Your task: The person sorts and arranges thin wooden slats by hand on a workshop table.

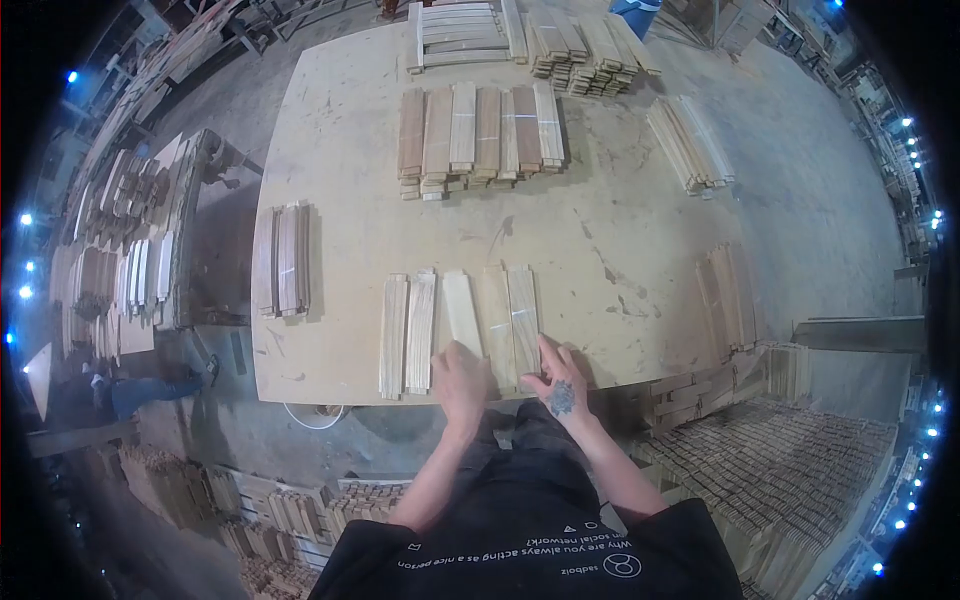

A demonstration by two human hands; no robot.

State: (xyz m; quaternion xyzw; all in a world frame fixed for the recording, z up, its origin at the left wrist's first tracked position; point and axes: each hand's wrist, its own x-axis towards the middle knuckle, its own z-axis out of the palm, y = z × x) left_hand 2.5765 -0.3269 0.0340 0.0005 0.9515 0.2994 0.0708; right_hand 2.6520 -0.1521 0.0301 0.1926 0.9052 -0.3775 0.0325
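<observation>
In the head view, a short row of thin wooden slats lies in front of me near the table's front edge. My left hand (462, 385) is closed over the near end of a pale slat (461, 305), its fingers slightly smeared. To the left of it are two narrow stacks of slats (407, 330). On the other side, my right hand (562, 380) rests at the near right edge of another slat stack (523, 310). Its thumb and fingers are spread, touching the stack's side and end.
Farther back on the wooden table (370, 235) sits a wide stack of slats (480, 130). More bundles lie at the left edge (285, 260), right (690, 145) and far end (590, 50). Beside me on the floor stand densely packed slats (780, 470). A second table (185, 230) is at left.
</observation>
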